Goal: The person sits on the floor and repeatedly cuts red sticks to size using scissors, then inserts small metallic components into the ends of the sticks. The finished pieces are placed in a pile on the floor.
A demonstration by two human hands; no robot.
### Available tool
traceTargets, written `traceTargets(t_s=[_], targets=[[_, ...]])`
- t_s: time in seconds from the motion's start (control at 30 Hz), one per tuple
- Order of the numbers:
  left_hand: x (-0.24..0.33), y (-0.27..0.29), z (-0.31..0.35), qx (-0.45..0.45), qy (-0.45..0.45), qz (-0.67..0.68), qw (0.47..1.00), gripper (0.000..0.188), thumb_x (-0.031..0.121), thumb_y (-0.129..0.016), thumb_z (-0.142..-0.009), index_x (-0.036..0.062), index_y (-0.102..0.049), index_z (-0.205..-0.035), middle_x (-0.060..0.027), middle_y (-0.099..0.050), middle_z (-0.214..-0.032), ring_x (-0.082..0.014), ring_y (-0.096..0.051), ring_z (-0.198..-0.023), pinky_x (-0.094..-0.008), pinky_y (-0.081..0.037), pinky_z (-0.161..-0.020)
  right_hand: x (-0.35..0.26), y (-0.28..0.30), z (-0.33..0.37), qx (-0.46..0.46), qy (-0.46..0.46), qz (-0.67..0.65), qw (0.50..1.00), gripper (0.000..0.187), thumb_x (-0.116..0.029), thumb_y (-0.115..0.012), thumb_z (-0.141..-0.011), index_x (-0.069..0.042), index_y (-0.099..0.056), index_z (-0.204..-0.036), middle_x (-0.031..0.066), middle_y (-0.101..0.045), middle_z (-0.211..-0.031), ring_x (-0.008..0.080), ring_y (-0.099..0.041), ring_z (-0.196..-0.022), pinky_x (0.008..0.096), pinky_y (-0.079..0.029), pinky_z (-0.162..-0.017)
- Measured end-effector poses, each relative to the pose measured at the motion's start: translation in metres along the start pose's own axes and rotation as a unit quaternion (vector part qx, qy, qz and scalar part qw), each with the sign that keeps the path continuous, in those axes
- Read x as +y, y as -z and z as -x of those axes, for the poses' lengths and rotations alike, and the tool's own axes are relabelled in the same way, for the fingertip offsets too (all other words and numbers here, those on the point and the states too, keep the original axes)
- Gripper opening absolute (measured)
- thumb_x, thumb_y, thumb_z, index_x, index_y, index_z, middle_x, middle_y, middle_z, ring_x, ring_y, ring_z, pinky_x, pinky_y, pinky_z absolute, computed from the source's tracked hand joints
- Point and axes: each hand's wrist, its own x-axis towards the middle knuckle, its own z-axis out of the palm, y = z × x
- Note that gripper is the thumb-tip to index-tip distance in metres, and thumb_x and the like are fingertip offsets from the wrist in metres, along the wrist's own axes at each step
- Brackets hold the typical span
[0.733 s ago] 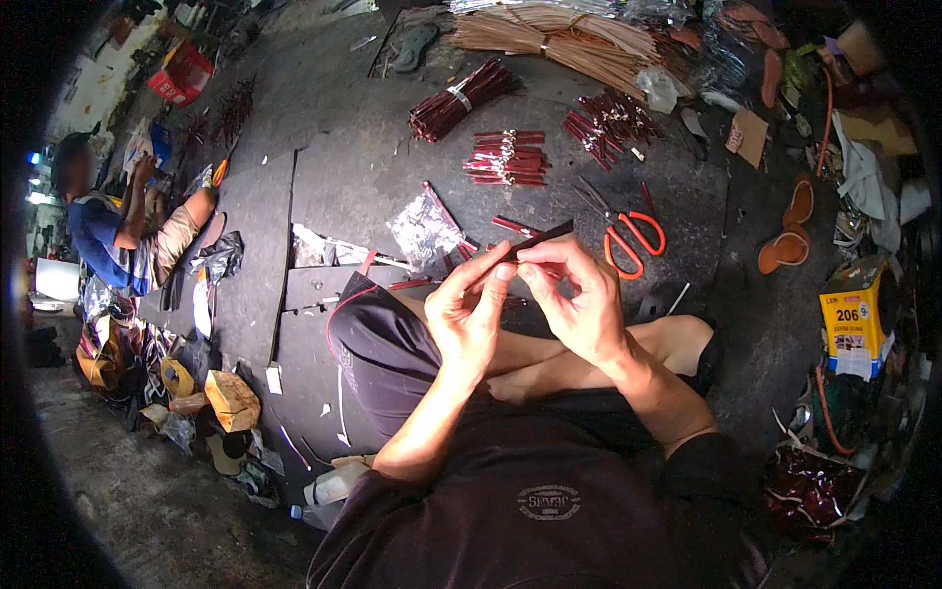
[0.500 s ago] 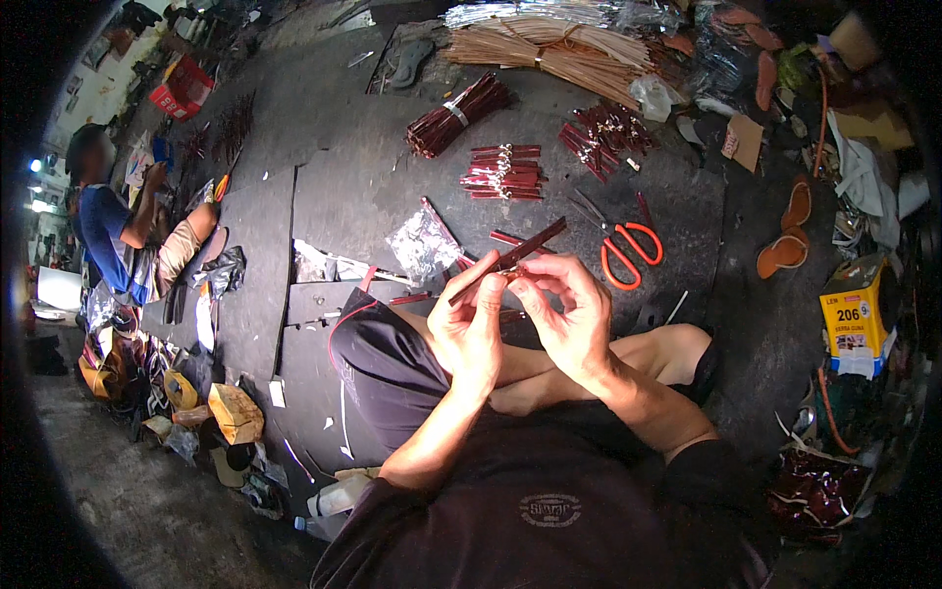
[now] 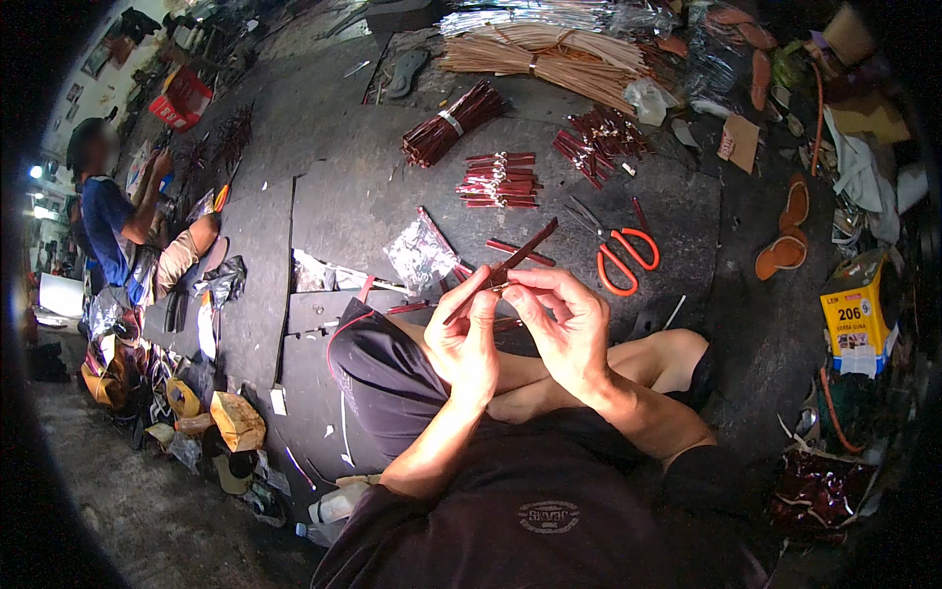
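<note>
Slanting, narrow, dark-red strip (image 3: pixel 527 245)

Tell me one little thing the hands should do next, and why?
Maybe steady the dark red strip with the left hand and gently press the small shiny bit with the right hand, because both hands are close together there and I can't tell whether that bit is fastened.

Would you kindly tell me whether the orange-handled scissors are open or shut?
The scissors are open: their blades and handles stand apart.
</note>
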Motion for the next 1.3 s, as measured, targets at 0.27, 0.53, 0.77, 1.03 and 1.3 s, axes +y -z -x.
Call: traceTargets(t_s=[0.27, 0.53, 0.77, 1.03, 1.3], targets=[[0.005, -0.005, -0.006, 0.01, -0.004, 0.019, 1.0, 0.031, 0.014, -0.06, -0.096, -0.0028, -0.058, -0.122, -0.0134, -0.067, -0.109, -0.0154, -0.063, -0.097, -0.0295, -0.052, -0.087, 0.01, 0.002, 0.0, -0.01, 0.066, 0.096, 0.993, 0.019, -0.001, -0.07, -0.085, 0.0, -0.068, -0.103, 0.0113, -0.072, -0.096, 0.0187, -0.071, -0.089, 0.0297, -0.056, -0.076], [0.002, 0.002, -0.009, -0.014, 0.005, 0.044, 0.999, 0.029, 0.011, -0.062, -0.095, -0.0031, -0.06, -0.12, -0.0143, -0.068, -0.108, -0.0157, -0.064, -0.096, -0.0289, -0.052, -0.087, 0.005, 0.004, -0.004, -0.021, 0.099, 0.127, 0.987, 0.019, 0.0, -0.07, -0.084, -0.001, -0.068, -0.103, 0.0113, -0.072, -0.097, 0.0197, -0.071, -0.089, 0.0298, -0.056, -0.075], [0.011, 0.008, -0.014, -0.035, 0.008, 0.016, 0.999, 0.025, 0.002, -0.066, -0.09, -0.0024, -0.063, -0.115, -0.0135, -0.067, -0.111, -0.0148, -0.064, -0.099, -0.0275, -0.05, -0.09, 0.002, 0.004, -0.006, -0.032, 0.023, 0.059, 0.997, 0.017, -0.003, -0.068, -0.087, 0.001, -0.068, -0.103, 0.0118, -0.072, -0.097, 0.0162, -0.07, -0.089, 0.0273, -0.056, -0.076], [0.016, 0.027, -0.023, -0.113, 0.023, 0.012, 0.993, 0.023, 0.001, -0.068, -0.088, -0.0029, -0.062, -0.11, -0.0131, -0.066, -0.11, -0.0164, -0.064, -0.099, -0.0293, -0.051, -0.09, 0.002, 0.008, -0.008, -0.052, -0.028, 0.039, 0.997, 0.033, -0.009, -0.073, -0.084, -0.002, -0.06, -0.114, 0.0129, -0.063, -0.103, 0.0222, -0.063, -0.096, 0.0348, -0.049, -0.09], [0.034, 0.041, -0.033, -0.208, 0.046, 0.013, 0.977, 0.022, -0.004, -0.068, -0.086, -0.0033, -0.062, -0.107, -0.0134, -0.066, -0.108, -0.0167, -0.064, -0.101, -0.0306, -0.052, -0.091, -0.014, 0.025, -0.024, -0.177, 0.022, 0.157, 0.971, 0.027, -0.019, -0.076, -0.08, -0.005, -0.066, -0.101, 0.0078, -0.069, -0.096, 0.0263, -0.064, -0.094, 0.0388, -0.045, -0.089]])
